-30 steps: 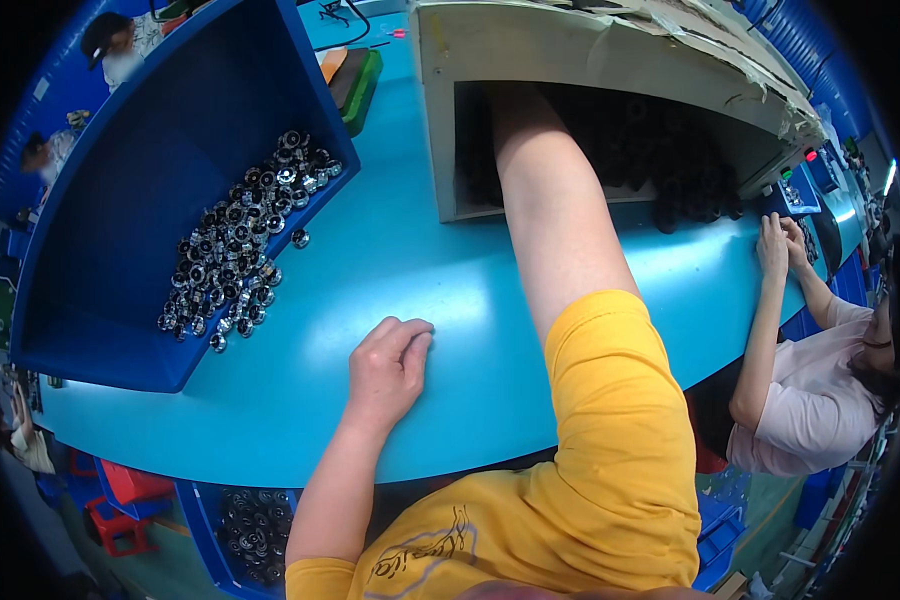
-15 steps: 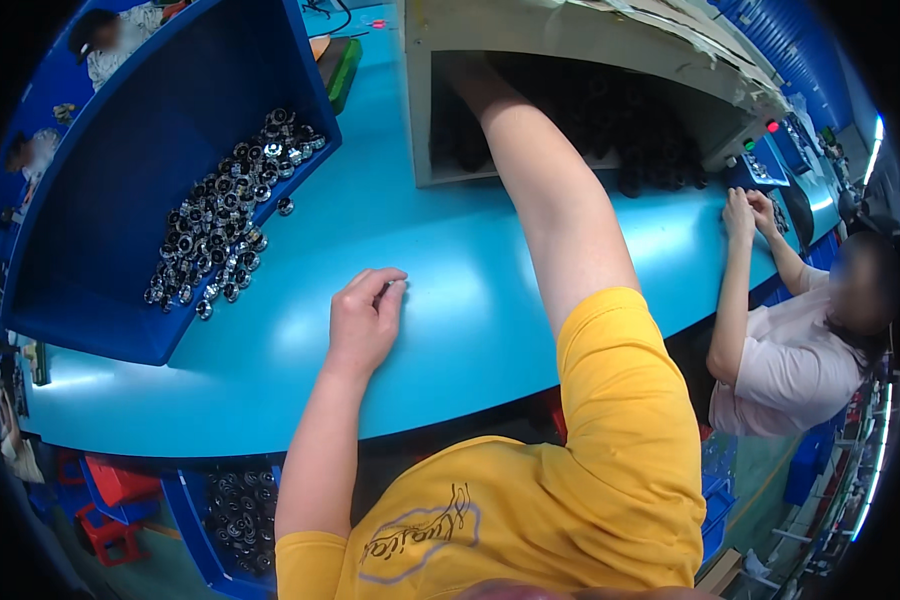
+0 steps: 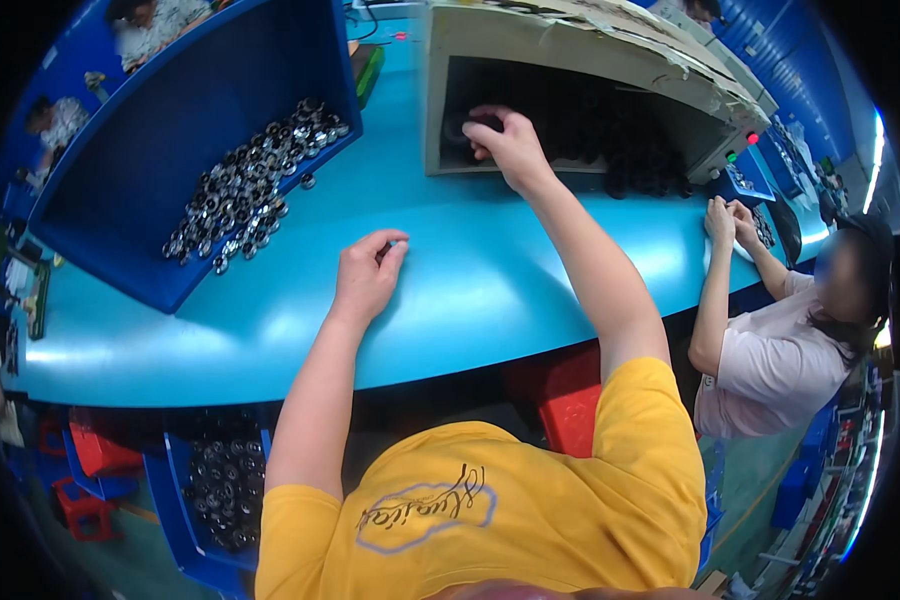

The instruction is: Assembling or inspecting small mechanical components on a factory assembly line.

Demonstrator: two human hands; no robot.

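Note:
My right hand [image 3: 515, 150] is at the mouth of an open-fronted cream box [image 3: 433, 110]. Its fingers are curled, and whatever they hold cannot be told from the dark inside behind them. Deeper in that box and along its front edge lie several dark round parts [image 3: 620, 180]. My left hand [image 3: 367, 277] rests on the blue table [image 3: 450, 330], thumb and fingers pinched together; a tiny bit of something may show at the tips. To its left, a large tilted blue bin [image 3: 110, 210] spills out many shiny black-and-silver round parts [image 3: 240, 200].
A co-worker [image 3: 780, 350] in a pale shirt sits at the right, both hands together over the table. Below the near edge are a red stool [image 3: 570, 405] and a blue crate [image 3: 175, 520] of dark round parts. A green-edged item [image 3: 370, 75] lies behind the bin.
My right hand has drawn back from deep inside the cream box to its opening, the elbow bending toward me. The left hand keeps its pinch on the table. The view has shifted slightly.

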